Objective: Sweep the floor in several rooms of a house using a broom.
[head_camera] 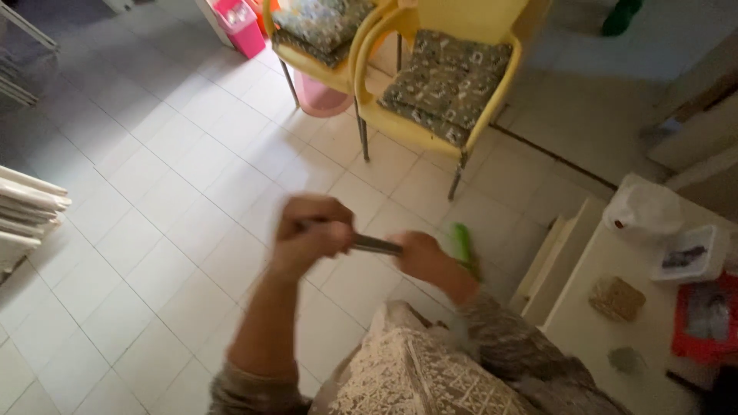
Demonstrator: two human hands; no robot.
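Gripping a thin dark rod (377, 245) at both ends, the two hands meet in mid-air over the tiled floor (177, 200). Left hand (311, 230) has its fingers curled tight around one end, right hand (423, 257) clamps the other end, and the whole scene is blurred, so what the rod is cannot be told. A bright green piece (462, 244) pokes out just past the right hand; whether it belongs to the rod or is held apart is not clear. Below the hands sits a cream patterned cloth (415, 369) over the person's lap.

Out to the right, a pale bench (600, 338) carries a white plastic bag (644, 209) at its far end, a clear shallow tub (692, 257) with something dark inside just beside it, a red tray (707, 319) at the edge, a small woven tan block (616, 298) and a grey smudge-like lump (626, 359) nearer.

Up top, two yellow chairs (438, 131) stand side by side with grey patterned cushions (450, 81); a pink basin (321, 98) rests under the left one, and a pink bin (240, 25) stands just beyond. White slats (27, 207) lean in at the left edge. Light falls across the pale square tiles, dimmer towards the corners.
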